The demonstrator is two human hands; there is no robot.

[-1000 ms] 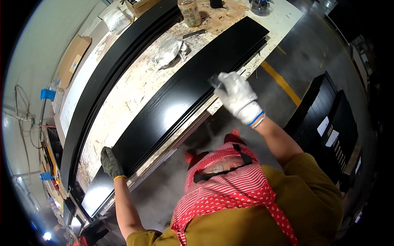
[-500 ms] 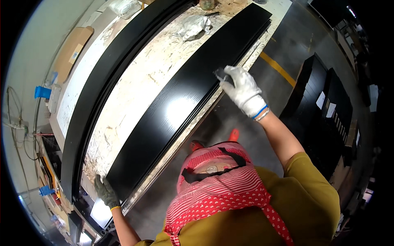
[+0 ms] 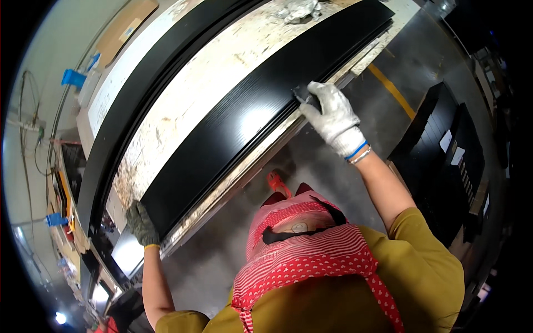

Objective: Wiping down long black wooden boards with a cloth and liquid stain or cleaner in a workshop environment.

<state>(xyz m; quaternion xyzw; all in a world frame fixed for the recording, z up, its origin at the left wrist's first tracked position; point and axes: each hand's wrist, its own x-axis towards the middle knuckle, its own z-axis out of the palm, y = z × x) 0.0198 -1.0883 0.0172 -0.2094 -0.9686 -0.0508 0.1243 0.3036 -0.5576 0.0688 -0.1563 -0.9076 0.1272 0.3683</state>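
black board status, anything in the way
Left hand at left end of board; right hand holding small dark object near edge; board flat on table; crumpled white bundle beyond.

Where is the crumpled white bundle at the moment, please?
The crumpled white bundle lies at the top of the head view, just right of centre, on the stained worktable, between the glossy black board and the farther black pieces.

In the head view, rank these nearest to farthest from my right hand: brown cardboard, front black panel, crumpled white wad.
1. Front black panel: beside the right hand.
2. Crumpled white wad: beyond the panel, top centre.
3. Brown cardboard: far upper left.
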